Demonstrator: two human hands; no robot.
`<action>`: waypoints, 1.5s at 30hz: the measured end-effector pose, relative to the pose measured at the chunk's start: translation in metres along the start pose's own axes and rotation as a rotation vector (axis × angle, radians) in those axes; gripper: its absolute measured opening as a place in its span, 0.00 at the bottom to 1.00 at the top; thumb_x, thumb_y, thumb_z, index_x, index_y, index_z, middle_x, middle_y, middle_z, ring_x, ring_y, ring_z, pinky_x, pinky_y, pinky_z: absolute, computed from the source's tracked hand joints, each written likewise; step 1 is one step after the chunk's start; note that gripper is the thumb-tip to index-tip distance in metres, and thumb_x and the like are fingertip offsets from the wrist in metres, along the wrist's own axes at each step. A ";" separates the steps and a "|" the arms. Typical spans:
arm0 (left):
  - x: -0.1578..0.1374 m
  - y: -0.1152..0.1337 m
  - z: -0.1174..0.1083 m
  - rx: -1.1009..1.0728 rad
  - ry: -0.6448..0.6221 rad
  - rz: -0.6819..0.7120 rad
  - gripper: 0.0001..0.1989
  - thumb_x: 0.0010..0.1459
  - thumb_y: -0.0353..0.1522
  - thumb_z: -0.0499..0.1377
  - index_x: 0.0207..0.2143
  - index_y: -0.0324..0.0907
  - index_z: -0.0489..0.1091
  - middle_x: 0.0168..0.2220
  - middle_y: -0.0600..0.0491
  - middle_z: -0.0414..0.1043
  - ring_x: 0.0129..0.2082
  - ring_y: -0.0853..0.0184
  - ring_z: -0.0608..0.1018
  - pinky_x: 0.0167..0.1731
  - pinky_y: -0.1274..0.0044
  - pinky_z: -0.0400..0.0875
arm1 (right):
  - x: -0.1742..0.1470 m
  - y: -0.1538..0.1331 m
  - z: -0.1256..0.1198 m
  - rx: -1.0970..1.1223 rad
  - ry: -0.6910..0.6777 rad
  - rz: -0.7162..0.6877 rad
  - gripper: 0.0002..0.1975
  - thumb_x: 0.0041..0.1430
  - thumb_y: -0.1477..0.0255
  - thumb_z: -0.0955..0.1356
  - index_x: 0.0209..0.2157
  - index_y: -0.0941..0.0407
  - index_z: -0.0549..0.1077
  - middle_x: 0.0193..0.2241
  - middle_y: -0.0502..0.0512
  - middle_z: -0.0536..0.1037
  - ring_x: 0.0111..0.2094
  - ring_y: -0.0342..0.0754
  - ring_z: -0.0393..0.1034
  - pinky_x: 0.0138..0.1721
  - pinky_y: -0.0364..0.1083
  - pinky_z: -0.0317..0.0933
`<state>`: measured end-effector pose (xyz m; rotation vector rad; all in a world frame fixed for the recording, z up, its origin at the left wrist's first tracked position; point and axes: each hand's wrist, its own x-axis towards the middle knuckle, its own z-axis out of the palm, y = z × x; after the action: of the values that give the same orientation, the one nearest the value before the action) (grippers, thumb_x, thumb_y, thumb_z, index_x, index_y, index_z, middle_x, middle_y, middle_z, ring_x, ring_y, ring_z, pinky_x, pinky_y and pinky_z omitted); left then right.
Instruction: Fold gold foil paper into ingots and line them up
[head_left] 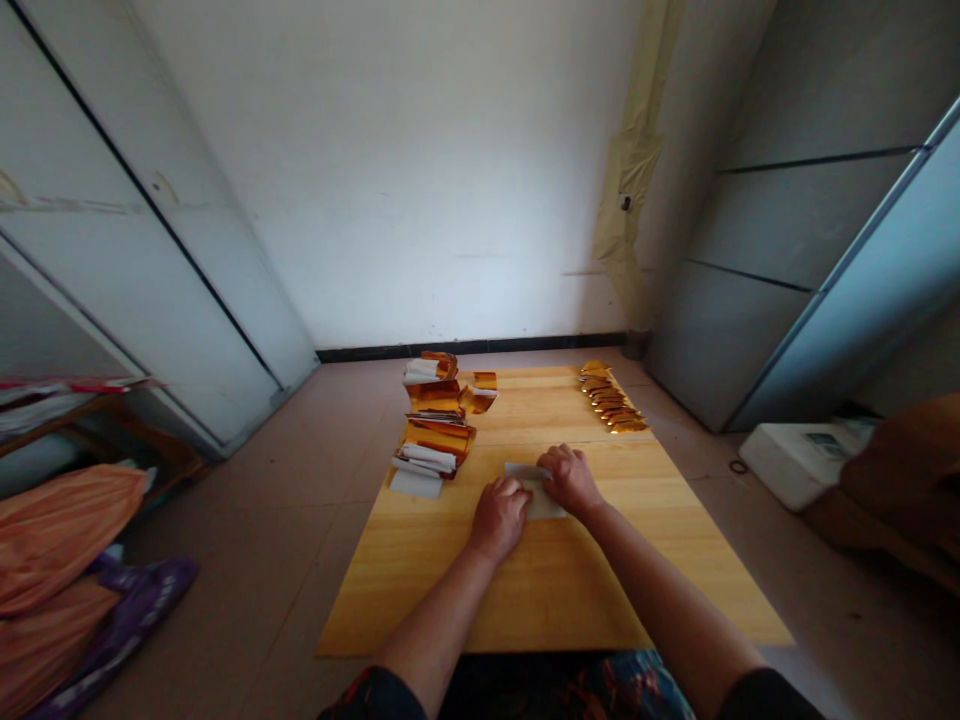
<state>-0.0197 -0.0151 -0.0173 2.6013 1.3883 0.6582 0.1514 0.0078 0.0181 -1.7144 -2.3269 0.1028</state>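
A pale sheet of paper (545, 506) lies on the wooden table in front of me. My left hand (500, 517) is on its left side, fingers curled and pressed together at the edge. At the far right part of the sheet my right hand (571, 480) has its fingers bent round the paper's upper edge. The fingertips of both hands partly hide the sheet. Left of my hands lies a loose pile of gold foil papers with white backs (436, 437). A row of folded gold foil pieces (611, 400) overlaps at the table's far right.
The wooden table (480, 600) reaches toward the white wall (450, 180). A grey fridge (780, 230) and a white foam box (795, 463) stand to the right. Orange and purple bags (67, 580) lie on the left, near pale cabinets (150, 240).
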 end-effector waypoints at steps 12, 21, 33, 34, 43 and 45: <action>-0.014 -0.001 -0.002 0.075 0.147 0.114 0.12 0.57 0.24 0.51 0.27 0.42 0.72 0.32 0.50 0.71 0.36 0.65 0.72 0.39 0.72 0.67 | -0.030 -0.012 0.000 -0.111 -0.050 -0.162 0.12 0.60 0.73 0.61 0.43 0.52 0.72 0.38 0.56 0.72 0.42 0.50 0.60 0.47 0.51 0.44; -0.016 0.011 -0.011 0.078 0.136 0.204 0.13 0.58 0.27 0.52 0.44 0.43 0.69 0.46 0.48 0.70 0.48 0.61 0.69 0.49 0.67 0.64 | -0.028 -0.014 0.005 -0.124 -0.032 -0.159 0.12 0.61 0.70 0.60 0.41 0.52 0.73 0.37 0.57 0.72 0.42 0.52 0.60 0.49 0.55 0.44; -0.019 0.008 -0.004 0.082 -0.040 -0.007 0.21 0.56 0.37 0.57 0.52 0.46 0.63 0.56 0.48 0.63 0.57 0.58 0.64 0.58 0.59 0.52 | -0.032 -0.015 0.003 -0.141 -0.064 -0.137 0.13 0.60 0.71 0.61 0.44 0.52 0.71 0.39 0.58 0.72 0.43 0.52 0.60 0.50 0.55 0.44; -0.019 0.009 -0.004 0.090 -0.029 -0.007 0.20 0.56 0.37 0.57 0.52 0.46 0.63 0.56 0.47 0.63 0.57 0.58 0.64 0.58 0.59 0.52 | -0.032 -0.014 0.004 -0.140 -0.063 -0.135 0.13 0.60 0.71 0.60 0.44 0.52 0.71 0.40 0.58 0.72 0.43 0.52 0.60 0.50 0.55 0.44; -0.028 0.003 -0.013 0.131 0.157 0.128 0.07 0.56 0.26 0.52 0.32 0.42 0.70 0.37 0.49 0.70 0.39 0.63 0.71 0.42 0.68 0.67 | -0.030 -0.016 0.001 -0.163 -0.080 -0.123 0.13 0.60 0.72 0.61 0.45 0.51 0.71 0.40 0.57 0.72 0.43 0.51 0.61 0.48 0.54 0.45; -0.031 0.000 -0.012 0.123 0.169 0.159 0.09 0.57 0.25 0.51 0.28 0.41 0.69 0.32 0.50 0.69 0.34 0.65 0.70 0.38 0.71 0.67 | -0.028 -0.017 0.001 -0.175 -0.081 -0.122 0.12 0.59 0.73 0.61 0.43 0.51 0.72 0.39 0.57 0.72 0.43 0.51 0.61 0.49 0.54 0.45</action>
<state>-0.0398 -0.0416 -0.0164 2.8346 1.3132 0.8580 0.1432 -0.0244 0.0165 -1.6689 -2.5609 -0.0562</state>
